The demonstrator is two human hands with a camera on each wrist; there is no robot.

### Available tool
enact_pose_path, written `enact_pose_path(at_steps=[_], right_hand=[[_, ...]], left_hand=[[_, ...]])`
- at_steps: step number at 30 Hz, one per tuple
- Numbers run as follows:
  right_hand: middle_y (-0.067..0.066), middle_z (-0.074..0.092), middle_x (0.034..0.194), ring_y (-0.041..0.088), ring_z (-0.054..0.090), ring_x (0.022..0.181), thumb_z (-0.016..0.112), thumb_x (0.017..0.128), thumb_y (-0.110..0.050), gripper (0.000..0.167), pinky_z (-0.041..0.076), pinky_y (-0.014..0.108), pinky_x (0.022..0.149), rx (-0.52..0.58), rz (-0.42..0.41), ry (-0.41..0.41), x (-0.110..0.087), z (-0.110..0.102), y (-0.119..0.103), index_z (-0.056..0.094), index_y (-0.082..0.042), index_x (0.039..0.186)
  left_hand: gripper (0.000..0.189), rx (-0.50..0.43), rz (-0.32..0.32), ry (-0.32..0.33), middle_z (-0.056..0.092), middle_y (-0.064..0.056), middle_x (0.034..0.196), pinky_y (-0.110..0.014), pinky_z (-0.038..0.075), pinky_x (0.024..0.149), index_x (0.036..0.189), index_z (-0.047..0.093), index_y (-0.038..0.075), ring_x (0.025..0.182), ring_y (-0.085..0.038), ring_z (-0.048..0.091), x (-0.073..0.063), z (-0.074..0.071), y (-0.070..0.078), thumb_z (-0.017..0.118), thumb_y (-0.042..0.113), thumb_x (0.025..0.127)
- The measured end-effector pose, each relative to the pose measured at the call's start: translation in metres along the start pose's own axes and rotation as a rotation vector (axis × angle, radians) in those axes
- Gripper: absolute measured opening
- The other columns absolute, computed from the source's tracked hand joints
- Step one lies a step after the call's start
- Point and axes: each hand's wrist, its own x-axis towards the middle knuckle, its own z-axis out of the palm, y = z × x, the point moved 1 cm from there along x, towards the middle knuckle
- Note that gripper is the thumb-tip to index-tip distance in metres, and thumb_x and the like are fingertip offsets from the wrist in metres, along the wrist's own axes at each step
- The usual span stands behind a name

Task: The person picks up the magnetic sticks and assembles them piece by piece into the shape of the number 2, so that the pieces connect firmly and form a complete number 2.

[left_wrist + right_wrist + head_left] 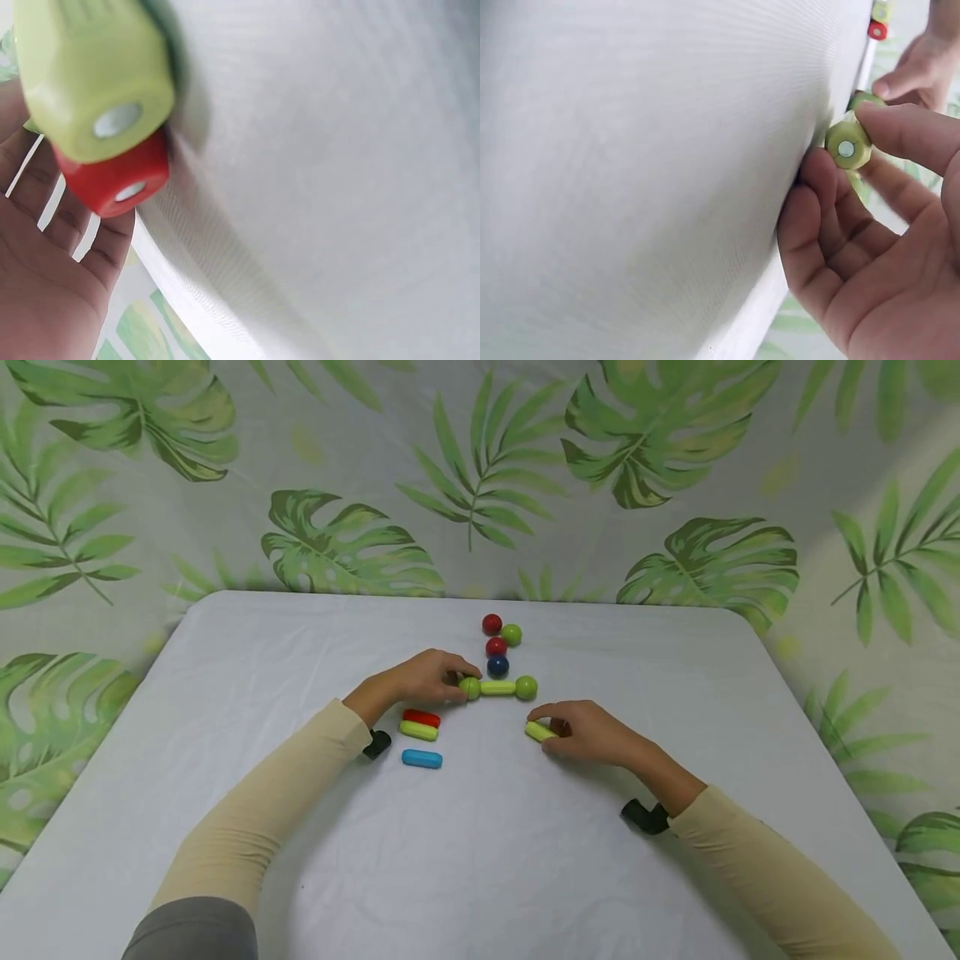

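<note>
On the white table, my left hand (429, 677) pinches a green ball (471, 688) between thumb and fingers. That ball sits at the left end of a yellow-green rod (498, 688), and another green ball (527, 687) is at the rod's right end. To the right and nearer me, my right hand (594, 733) pinches a second yellow-green rod (538, 731) between thumb and fingertips. Its end, with a round silvery inset, faces the camera in the right wrist view. A dark blue ball (498, 666) lies just beyond the rod with two balls.
Behind the blue ball are a red ball (497, 647), a green ball (512, 634) and another red ball (492, 624). Near the left wrist, a red rod (422, 717) lies against a yellow-green rod (418, 732), with a light blue rod (422, 758) closer to me.
</note>
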Motion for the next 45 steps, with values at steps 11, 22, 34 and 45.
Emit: enact_pose_path(at_steps=[11, 22, 34, 45], right_hand=[[0.011, 0.068, 0.104, 0.012, 0.062, 0.084, 0.063, 0.093, -0.017, 0.040, 0.055, 0.026, 0.074, 0.460, 0.244, -0.074, -0.0054, -0.0014, 0.0048, 0.060, 0.002, 0.129], [-0.004, 0.068, 0.099, 0.009, 0.064, 0.087, 0.069, 0.092, -0.020, 0.044, 0.054, 0.025, 0.080, 0.696, 0.330, 0.047, -0.0045, 0.0018, 0.0063, 0.060, 0.000, 0.129], [-0.006, 0.066, 0.099, 0.007, 0.067, 0.088, 0.069, 0.092, -0.015, 0.055, 0.057, 0.022, 0.083, 0.788, 0.305, 0.089, -0.0019, -0.0008, 0.0104, 0.051, -0.002, 0.142], [0.008, 0.069, 0.114, 0.009, 0.067, 0.087, 0.067, 0.095, -0.020, 0.050, 0.057, 0.025, 0.084, 0.730, 0.378, 0.090, 0.0030, -0.0032, 0.0058, 0.055, -0.001, 0.139]], left_hand=[[0.043, 0.019, 0.007, -0.009, 0.062, -0.006, 0.136, -0.040, 0.046, 0.108, 0.134, 0.062, 0.013, 0.116, -0.024, 0.057, -0.0003, 0.0018, 0.0019, 0.068, 0.017, 0.092], [0.043, 0.026, -0.005, -0.018, 0.062, -0.007, 0.136, -0.041, 0.045, 0.109, 0.135, 0.061, 0.013, 0.118, -0.025, 0.056, -0.0014, 0.0020, 0.0047, 0.067, 0.017, 0.093], [0.042, 0.023, 0.001, -0.004, 0.063, -0.006, 0.134, -0.040, 0.046, 0.108, 0.135, 0.062, 0.014, 0.116, -0.024, 0.056, -0.0019, -0.0007, -0.0004, 0.067, 0.017, 0.093], [0.042, 0.027, -0.003, -0.008, 0.063, -0.006, 0.134, -0.039, 0.047, 0.107, 0.135, 0.062, 0.014, 0.116, -0.024, 0.057, -0.0002, -0.0001, -0.0003, 0.068, 0.016, 0.093]])
